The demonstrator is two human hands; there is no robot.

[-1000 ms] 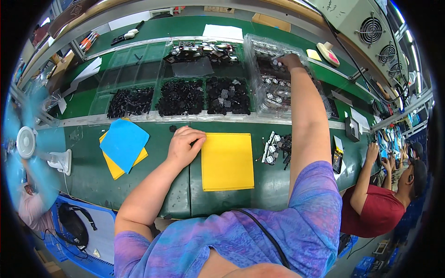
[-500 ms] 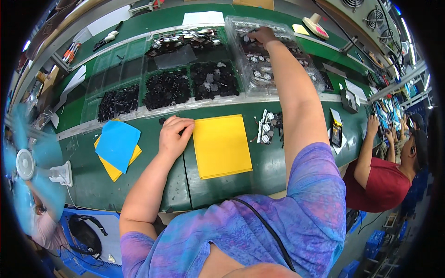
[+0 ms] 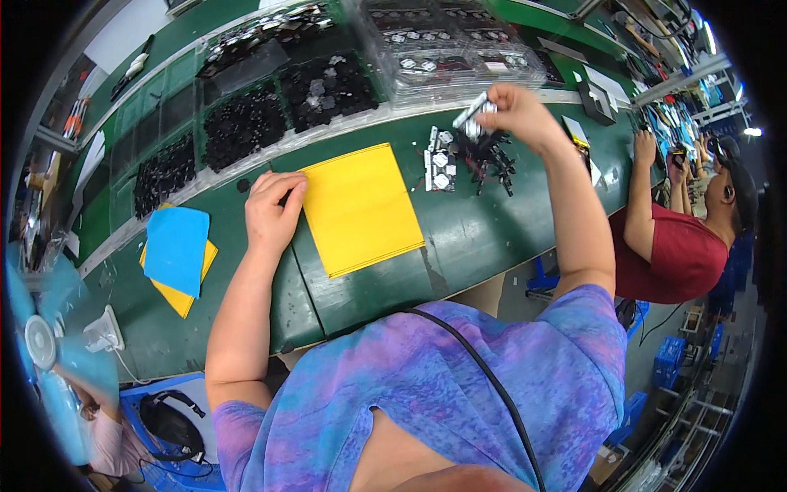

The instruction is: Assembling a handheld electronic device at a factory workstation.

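My right hand (image 3: 518, 116) holds a small white-and-black electronic part (image 3: 475, 115) pinched between thumb and fingers, lifted above the bench. Below it lie similar white parts with round discs (image 3: 442, 170) and a heap of thin black wired pieces (image 3: 489, 164). At the upper left corner of a square yellow sheet or pad (image 3: 365, 215), my left hand (image 3: 275, 209) rests on the bench. Its fingers are loosely bent, with a gap to the thumb, and nothing shows in them. To the left, a blue cloth-like sheet (image 3: 179, 246) lies over another yellow one (image 3: 176, 303).
Stacked clear trays of parts (image 3: 467, 78) stand behind my right hand. Bins of small black parts (image 3: 242, 131) line the back left. A blurred blue fan (image 3: 41, 340) is at the left edge. A co-worker in a red shirt (image 3: 668, 254) works at right.
My right hand has come back from the clear trays toward me and now holds a white-and-black part over the bench. My left hand stays by the yellow sheet; the whole view has shifted.
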